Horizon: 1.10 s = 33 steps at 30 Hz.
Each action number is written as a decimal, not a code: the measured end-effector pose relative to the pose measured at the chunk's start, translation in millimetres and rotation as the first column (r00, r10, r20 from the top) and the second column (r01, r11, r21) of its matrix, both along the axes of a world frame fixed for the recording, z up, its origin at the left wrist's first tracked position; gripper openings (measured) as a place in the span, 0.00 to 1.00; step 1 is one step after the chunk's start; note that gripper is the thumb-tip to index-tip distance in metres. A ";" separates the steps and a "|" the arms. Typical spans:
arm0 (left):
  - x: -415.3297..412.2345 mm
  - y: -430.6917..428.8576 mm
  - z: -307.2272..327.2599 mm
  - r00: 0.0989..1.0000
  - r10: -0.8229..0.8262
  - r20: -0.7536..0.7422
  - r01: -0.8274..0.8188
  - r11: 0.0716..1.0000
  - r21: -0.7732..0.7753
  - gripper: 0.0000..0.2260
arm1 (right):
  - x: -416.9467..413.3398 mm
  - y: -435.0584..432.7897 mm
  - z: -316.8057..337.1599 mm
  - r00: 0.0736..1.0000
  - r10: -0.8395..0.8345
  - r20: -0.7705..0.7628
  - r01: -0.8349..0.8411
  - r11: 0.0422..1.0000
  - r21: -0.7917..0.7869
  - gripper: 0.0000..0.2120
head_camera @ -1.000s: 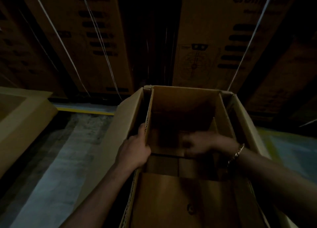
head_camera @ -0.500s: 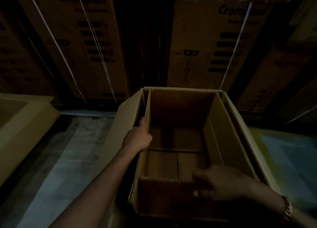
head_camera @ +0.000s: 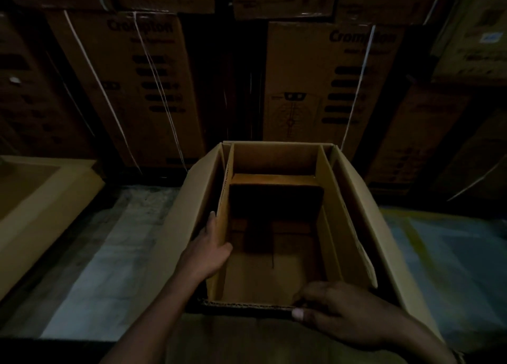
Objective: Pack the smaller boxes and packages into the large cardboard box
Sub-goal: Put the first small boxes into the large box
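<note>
stacked cartons (head_camera: 315, 89) behind — left hand (head_camera: 208, 250) grips box (head_camera: 333, 243) wall, right hand (head_camera: 337, 311) near edge

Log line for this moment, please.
large cardboard box: open | left grip: holds its left wall | right grip: pinches its near rim

Deep shadow is hiding much of the inside of the large cardboard box (head_camera: 354, 215). A dark panel (head_camera: 275, 207) is standing across its far half, and the light is leaving it unclear whether this is a flap or a smaller box; it is covering the bottom behind it. The left hand (head_camera: 208, 251) is gripping the left wall, which is concealing part of its fingers. The right hand (head_camera: 337, 311) is pinching the near rim, its wrist running off the picture's bottom edge. The small print on the stacked cartons (head_camera: 131, 89) is blurring beyond reading. A second open carton (head_camera: 41, 199), at the left side of the floor (head_camera: 109, 254), is being cropped by the frame.
</note>
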<state>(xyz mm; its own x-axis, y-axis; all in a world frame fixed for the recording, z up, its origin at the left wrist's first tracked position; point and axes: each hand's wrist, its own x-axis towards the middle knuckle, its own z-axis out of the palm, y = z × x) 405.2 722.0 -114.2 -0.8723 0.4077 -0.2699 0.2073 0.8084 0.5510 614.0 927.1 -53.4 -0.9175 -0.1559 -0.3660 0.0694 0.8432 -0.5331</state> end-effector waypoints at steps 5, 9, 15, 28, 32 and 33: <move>22.7 -12.3 -1.7 1.000 0.002 -0.010 -0.001 0.999 0.050 0.38 | 0.0 -2.7 -6.7 0.999 0.043 -0.008 -0.043 0.999 0.030 0.26; 31.1 -16.0 -3.4 0.999 -0.014 -0.035 0.016 0.998 0.065 0.38 | -23.7 10.3 -11.7 1.000 -0.008 0.009 0.008 1.000 0.010 0.26; 15.9 -17.2 -5.6 0.999 -0.038 -0.023 0.038 0.999 0.029 0.39 | -119.9 68.1 -25.4 0.997 -0.070 -0.038 0.076 0.973 0.220 0.21; -53.6 22.6 -4.9 0.995 -0.098 0.015 0.096 0.992 0.085 0.36 | -286.0 166.1 -71.4 0.998 -0.065 0.014 0.026 0.562 0.827 0.34; -55.9 20.4 -9.1 0.993 -0.116 -0.010 0.116 0.988 0.100 0.36 | -315.0 187.8 -51.6 0.985 -0.112 -0.129 0.170 0.565 0.807 0.34; -56.3 19.8 -9.9 0.992 -0.122 -0.014 0.123 0.988 0.097 0.36 | -322.7 191.6 -47.1 0.983 -0.126 -0.137 0.184 0.563 0.805 0.35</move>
